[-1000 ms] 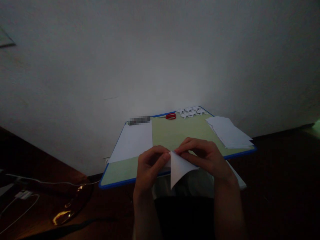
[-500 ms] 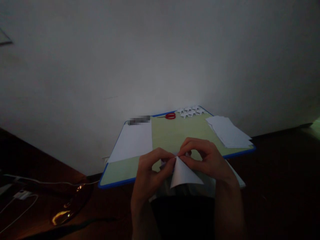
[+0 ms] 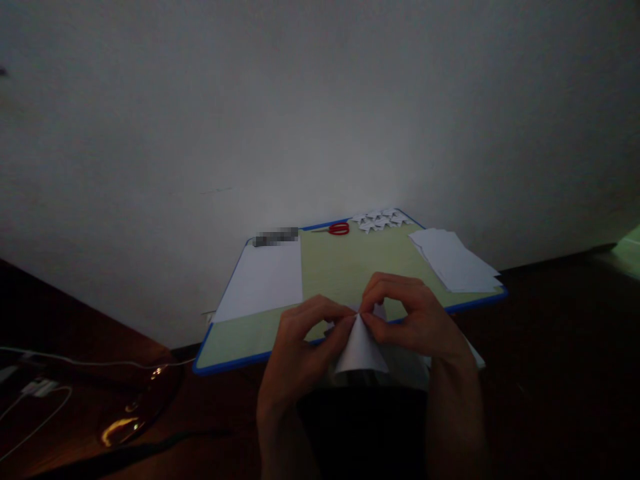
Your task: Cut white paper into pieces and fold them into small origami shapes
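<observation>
A white piece of folded paper (image 3: 361, 353) hangs between my hands, its pointed tip up and its wider edge down, just in front of the table's near edge. My left hand (image 3: 313, 340) pinches it at the tip with thumb and forefinger. From the other side, my right hand (image 3: 407, 310) pinches the same tip, the fingertips of both hands almost touching. A bit of white paper also shows behind the fingers; its full shape is hidden.
The small green table (image 3: 350, 267) has a blue rim. On it lie a white sheet (image 3: 265, 277) at left, red-handled scissors (image 3: 339, 229), several small folded paper pieces (image 3: 381, 220) at the back, and a paper stack (image 3: 455, 260) at right. A wall stands behind.
The lower part of the folded paper has swung a little left and looks narrower. Both hands keep their pinch at the tip. The view has shifted slightly.
</observation>
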Demonstrator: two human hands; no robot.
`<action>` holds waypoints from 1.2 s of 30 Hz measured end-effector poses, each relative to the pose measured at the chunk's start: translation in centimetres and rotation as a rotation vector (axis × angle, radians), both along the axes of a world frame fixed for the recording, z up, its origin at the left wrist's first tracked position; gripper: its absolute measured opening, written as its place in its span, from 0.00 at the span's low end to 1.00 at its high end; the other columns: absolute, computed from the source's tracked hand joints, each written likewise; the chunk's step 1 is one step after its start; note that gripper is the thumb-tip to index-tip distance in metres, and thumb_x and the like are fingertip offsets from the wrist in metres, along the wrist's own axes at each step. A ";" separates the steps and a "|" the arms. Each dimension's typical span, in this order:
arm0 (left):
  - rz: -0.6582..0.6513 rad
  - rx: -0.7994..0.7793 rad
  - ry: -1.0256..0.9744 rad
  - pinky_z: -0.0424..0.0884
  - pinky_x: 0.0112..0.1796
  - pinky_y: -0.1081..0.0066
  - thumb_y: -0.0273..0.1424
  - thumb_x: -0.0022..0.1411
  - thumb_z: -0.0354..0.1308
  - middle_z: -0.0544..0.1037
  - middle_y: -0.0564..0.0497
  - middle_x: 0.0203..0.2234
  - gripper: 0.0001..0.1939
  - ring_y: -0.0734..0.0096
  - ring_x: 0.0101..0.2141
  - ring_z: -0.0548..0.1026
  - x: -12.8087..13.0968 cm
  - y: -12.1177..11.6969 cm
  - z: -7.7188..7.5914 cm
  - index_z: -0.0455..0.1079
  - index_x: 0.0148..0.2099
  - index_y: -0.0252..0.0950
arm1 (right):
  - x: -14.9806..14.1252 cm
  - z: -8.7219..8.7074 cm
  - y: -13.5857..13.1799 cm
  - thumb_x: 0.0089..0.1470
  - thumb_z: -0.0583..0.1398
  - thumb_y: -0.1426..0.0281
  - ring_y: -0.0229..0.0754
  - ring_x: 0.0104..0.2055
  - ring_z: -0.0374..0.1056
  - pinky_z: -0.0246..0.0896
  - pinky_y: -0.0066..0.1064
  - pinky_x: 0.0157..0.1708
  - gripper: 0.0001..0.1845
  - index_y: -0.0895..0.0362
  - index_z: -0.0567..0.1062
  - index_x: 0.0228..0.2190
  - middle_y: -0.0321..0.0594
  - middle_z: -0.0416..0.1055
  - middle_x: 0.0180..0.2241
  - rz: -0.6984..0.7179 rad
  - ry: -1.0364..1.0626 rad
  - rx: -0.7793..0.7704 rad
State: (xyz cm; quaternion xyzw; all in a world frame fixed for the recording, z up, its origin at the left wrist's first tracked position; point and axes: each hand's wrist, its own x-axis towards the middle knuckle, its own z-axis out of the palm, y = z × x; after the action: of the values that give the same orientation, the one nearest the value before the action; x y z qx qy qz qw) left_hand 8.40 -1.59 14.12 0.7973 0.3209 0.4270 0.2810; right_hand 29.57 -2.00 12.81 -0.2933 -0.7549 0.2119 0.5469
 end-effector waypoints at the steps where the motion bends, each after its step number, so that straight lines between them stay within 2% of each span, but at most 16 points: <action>1: -0.004 -0.031 -0.005 0.72 0.38 0.67 0.34 0.70 0.61 0.84 0.50 0.31 0.09 0.65 0.33 0.80 -0.1 0.0 -0.1 0.83 0.40 0.41 | 0.0 0.0 0.0 0.55 0.66 0.79 0.38 0.32 0.68 0.63 0.32 0.34 0.08 0.53 0.77 0.30 0.33 0.74 0.29 -0.014 0.004 -0.005; 4: 0.001 -0.100 -0.020 0.72 0.40 0.64 0.39 0.68 0.63 0.84 0.49 0.34 0.10 0.61 0.36 0.79 -0.4 0.1 -0.3 0.84 0.45 0.43 | 0.0 0.1 0.1 0.58 0.66 0.76 0.38 0.32 0.67 0.62 0.32 0.34 0.07 0.53 0.77 0.31 0.33 0.73 0.29 -0.034 0.014 -0.013; 8: 0.060 -0.120 -0.016 0.71 0.42 0.64 0.38 0.62 0.69 0.83 0.52 0.34 0.09 0.61 0.37 0.78 -0.7 0.0 -0.5 0.83 0.44 0.44 | -0.1 0.1 0.2 0.62 0.65 0.75 0.38 0.33 0.67 0.61 0.32 0.35 0.05 0.53 0.78 0.33 0.33 0.74 0.31 -0.006 0.029 -0.017; 12: 0.066 -0.100 -0.054 0.72 0.42 0.66 0.37 0.63 0.68 0.83 0.53 0.33 0.07 0.64 0.36 0.78 -0.7 0.1 -0.8 0.83 0.43 0.44 | -0.2 0.2 0.1 0.64 0.65 0.73 0.38 0.35 0.67 0.62 0.32 0.37 0.04 0.53 0.79 0.35 0.34 0.73 0.32 0.016 0.059 -0.067; 16: 0.072 -0.085 -0.100 0.74 0.39 0.67 0.36 0.65 0.67 0.84 0.52 0.33 0.06 0.65 0.35 0.80 -0.7 0.3 -1.1 0.83 0.43 0.43 | -0.1 0.3 -0.1 0.68 0.62 0.69 0.38 0.39 0.71 0.64 0.33 0.40 0.07 0.51 0.82 0.41 0.36 0.77 0.37 0.057 0.084 -0.125; 20: 0.084 -0.051 -0.117 0.75 0.38 0.68 0.36 0.67 0.66 0.85 0.51 0.35 0.07 0.66 0.34 0.82 -0.7 0.5 -1.2 0.84 0.44 0.42 | -0.2 0.2 -0.1 0.62 0.68 0.69 0.39 0.39 0.71 0.66 0.33 0.41 0.11 0.49 0.83 0.47 0.36 0.77 0.38 0.077 0.095 -0.108; 26: 0.111 0.040 -0.109 0.74 0.36 0.72 0.31 0.67 0.67 0.85 0.55 0.33 0.06 0.72 0.32 0.81 -0.5 0.6 -1.1 0.84 0.45 0.46 | -0.3 -0.1 0.1 0.62 0.68 0.72 0.39 0.39 0.73 0.67 0.34 0.40 0.10 0.49 0.83 0.45 0.36 0.78 0.37 0.022 0.109 -0.070; 36: 0.127 0.104 -0.134 0.71 0.35 0.73 0.27 0.68 0.65 0.83 0.56 0.32 0.04 0.74 0.32 0.78 0.4 0.5 -0.9 0.81 0.40 0.41 | -1.1 0.2 -0.1 0.61 0.69 0.69 0.39 0.36 0.72 0.65 0.34 0.38 0.01 0.52 0.81 0.35 0.34 0.77 0.32 -0.058 0.149 -0.098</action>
State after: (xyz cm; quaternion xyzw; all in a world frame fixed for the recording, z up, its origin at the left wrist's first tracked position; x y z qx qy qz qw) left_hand 8.82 -1.11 13.23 0.7586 0.3285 0.5123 0.2326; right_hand 28.46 -2.10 13.03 -0.3250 -0.6919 0.2538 0.5926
